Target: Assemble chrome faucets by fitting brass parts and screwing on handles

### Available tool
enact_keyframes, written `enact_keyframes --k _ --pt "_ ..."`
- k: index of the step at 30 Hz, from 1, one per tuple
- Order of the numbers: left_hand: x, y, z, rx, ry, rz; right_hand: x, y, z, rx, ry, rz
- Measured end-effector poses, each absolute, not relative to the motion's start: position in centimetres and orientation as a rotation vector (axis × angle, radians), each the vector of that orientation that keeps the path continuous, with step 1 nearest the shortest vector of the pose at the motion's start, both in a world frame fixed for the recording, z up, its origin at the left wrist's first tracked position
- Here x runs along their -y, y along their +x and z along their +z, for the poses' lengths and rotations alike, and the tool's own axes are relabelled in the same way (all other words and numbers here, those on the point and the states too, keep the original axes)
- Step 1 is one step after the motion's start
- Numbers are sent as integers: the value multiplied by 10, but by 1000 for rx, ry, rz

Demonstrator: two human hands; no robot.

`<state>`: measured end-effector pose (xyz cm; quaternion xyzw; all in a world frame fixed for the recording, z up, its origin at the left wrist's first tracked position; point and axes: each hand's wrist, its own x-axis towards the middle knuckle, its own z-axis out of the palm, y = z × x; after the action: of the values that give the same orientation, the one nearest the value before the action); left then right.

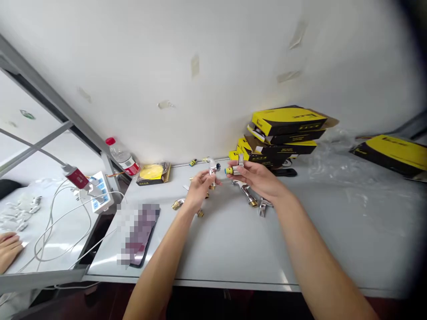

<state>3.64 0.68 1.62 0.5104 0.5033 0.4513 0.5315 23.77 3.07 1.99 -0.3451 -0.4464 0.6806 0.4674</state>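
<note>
My left hand (200, 186) grips a chrome faucet body (212, 169), whose round dark opening faces right. Across a small gap, my right hand (258, 177) holds a chrome faucet handle (240, 165) with a yellow and blue cartridge (229, 170) pointing left at that opening. The two parts are apart. Below my right hand lie a chrome fitting with a brass end (247, 195) and another chrome handle (263, 207). Several brass-ended fittings (178, 204) lie around my left hand, partly hidden by it. A loose yellow and blue cartridge (193, 162) rests near the wall.
Yellow and black boxes (289, 121) are stacked at the back right, beside clear plastic wrap (340, 166). On the left are a bottle (122, 157), an open small box (153, 174), a phone (144, 235) and a power strip (101, 193) with cables. Another person's hand (9, 251) rests far left.
</note>
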Motion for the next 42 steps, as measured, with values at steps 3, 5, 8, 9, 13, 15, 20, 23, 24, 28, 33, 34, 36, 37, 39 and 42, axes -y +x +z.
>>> enact_keyframes --k 3,5,8,9,13,15,20,23,24,28,33,34,36,37,39,42 --pt "-6 40 13 -1123 1261 1063 -29 231 22 1109 -840 1656" --pt "-4 42 12 -1116 1287 1043 -30 228 19 1127 -835 1621" --pt "-2 44 12 -1062 1331 1042 -32 225 14 1192 -866 1560" --pt "-2 44 12 -1050 1350 1051 -32 224 13 1218 -882 1546" --pt "1 48 10 -1070 1346 1093 -30 219 15 1318 -940 1462" --pt "2 50 9 -1097 1278 1125 -29 215 16 1392 -977 1378" --pt "3 55 10 -1182 1249 1178 -33 207 9 1488 -1069 1182" --pt "2 55 9 -1174 1162 1181 -36 211 4 1464 -1068 1179" --pt "1 55 9 -1170 1135 1180 -36 213 4 1495 -1041 1207" --pt "1 53 8 -1157 1093 1163 -36 222 5 1649 -968 1295" --pt "-1 51 8 -1127 1083 1160 -35 219 6 1648 -1026 1214" --pt "-1 50 8 -1124 1081 1166 -34 218 6 1643 -1024 1210" --pt "-2 50 8 -1128 1074 1173 -33 218 7 1656 -1014 1234" --pt "-2 49 8 -1131 1073 1175 -33 219 8 1670 -1016 1263" --pt "-2 49 9 -1142 1088 1173 -34 223 8 1698 -1043 1330" --pt "-2 47 11 -1165 1110 1182 -37 226 7 1718 -1125 1214"
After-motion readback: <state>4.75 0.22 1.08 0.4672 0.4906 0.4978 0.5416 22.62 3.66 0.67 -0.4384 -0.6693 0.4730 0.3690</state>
